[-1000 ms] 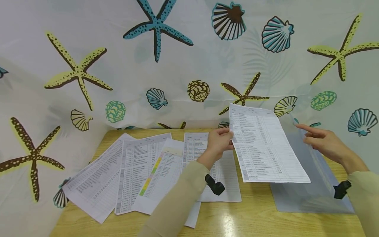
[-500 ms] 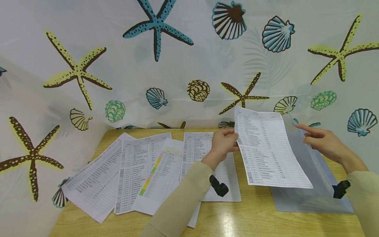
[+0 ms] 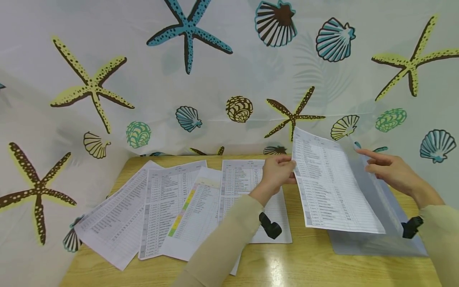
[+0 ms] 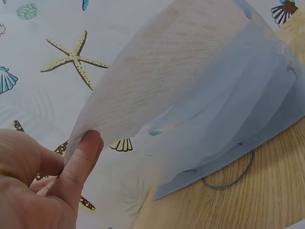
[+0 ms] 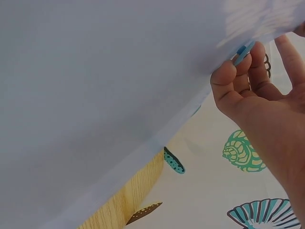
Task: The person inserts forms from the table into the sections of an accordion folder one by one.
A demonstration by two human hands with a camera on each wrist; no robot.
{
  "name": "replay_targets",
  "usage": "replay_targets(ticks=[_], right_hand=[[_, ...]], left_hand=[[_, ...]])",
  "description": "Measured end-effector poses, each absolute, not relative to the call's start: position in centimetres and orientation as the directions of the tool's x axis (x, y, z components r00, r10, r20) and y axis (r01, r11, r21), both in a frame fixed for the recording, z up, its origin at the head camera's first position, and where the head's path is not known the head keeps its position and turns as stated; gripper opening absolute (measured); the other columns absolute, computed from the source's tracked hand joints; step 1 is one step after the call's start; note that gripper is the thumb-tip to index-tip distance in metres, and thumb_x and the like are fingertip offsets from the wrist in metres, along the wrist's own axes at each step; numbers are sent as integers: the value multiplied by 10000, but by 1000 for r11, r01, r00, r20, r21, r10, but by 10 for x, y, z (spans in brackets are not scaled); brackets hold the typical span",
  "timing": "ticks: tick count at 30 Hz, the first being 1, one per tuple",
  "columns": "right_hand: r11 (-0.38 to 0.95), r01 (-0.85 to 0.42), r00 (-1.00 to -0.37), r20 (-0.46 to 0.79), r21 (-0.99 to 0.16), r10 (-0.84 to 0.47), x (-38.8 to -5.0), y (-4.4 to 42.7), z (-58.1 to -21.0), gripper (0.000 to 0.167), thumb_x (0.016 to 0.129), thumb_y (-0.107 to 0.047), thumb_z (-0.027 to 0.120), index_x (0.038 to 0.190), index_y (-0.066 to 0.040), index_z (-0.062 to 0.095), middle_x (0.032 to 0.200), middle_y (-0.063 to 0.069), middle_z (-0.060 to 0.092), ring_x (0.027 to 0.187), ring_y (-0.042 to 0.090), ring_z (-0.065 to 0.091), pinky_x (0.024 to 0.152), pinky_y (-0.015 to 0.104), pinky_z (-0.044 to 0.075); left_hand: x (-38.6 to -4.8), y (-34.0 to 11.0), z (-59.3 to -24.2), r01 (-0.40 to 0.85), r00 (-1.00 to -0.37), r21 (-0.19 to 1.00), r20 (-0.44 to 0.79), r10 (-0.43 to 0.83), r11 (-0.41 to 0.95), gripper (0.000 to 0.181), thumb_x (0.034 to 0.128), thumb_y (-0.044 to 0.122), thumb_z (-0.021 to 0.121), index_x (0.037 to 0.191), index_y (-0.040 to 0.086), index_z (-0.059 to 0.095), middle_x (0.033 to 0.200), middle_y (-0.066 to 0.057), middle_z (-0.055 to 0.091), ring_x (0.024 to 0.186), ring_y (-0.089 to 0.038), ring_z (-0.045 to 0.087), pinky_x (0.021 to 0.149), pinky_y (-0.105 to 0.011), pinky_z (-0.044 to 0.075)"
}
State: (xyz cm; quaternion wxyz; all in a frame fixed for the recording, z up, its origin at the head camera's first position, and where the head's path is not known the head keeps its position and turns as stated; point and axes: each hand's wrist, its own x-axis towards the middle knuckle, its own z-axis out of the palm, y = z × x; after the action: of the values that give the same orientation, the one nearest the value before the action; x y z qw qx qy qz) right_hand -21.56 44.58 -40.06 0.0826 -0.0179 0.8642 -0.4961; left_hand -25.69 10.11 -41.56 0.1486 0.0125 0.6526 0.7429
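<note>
My left hand (image 3: 277,173) pinches the left edge of a printed sheet (image 3: 330,183), raised and tilted over a translucent bluish plastic folder (image 3: 380,248). In the left wrist view, thumb and fingers grip the paper's edge (image 4: 138,81), and the folder (image 4: 238,95) stands spread, with a thin cord (image 4: 231,185) at its edge. At the right, my right hand (image 3: 399,173) holds up the folder's cover. The right wrist view has this hand (image 5: 267,102) pinching the cover's rim (image 5: 109,95) at a small blue disc (image 5: 244,52). The sheet hides part of the folder's inside.
Several printed sheets lie overlapping on the wooden table (image 3: 308,267): a slanted one (image 3: 111,223) at far left, one with coloured bands (image 3: 197,215), and another (image 3: 244,179) under my left forearm. A curtain (image 3: 215,87) with starfish and shells hangs behind.
My left hand has moved right with the printed sheet, which now tilts more and sits further over the folder. The right hand keeps the cover raised, nearly unmoved.
</note>
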Motion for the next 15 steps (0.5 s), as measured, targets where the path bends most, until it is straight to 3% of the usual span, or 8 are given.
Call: replay_targets(ticks=[7,15], right_hand=[[501,56,-987,-125,-864,-104,-216,446,-402,587,1081,-157,608,1617,-318,433,973,-82,465,796,99,472,682,259,424],[515,82,-984,-151,-853,-93,-217,443,-400,591,1082,-187,609,1625,-320,416,1025,-65,464,842,86,480,706,253,425]], left_hand=[[-256,112,-416,-224,-942,965,-179,282,-135,306,1032,44,641,1326,-31,685,1123,-198,788,715,-232,761,632,-319,656],[-255,124,-416,-221,-941,970,-183,284,-106,294,1033,46,640,1309,-49,679,1109,-199,789,831,-354,791,620,-314,653]])
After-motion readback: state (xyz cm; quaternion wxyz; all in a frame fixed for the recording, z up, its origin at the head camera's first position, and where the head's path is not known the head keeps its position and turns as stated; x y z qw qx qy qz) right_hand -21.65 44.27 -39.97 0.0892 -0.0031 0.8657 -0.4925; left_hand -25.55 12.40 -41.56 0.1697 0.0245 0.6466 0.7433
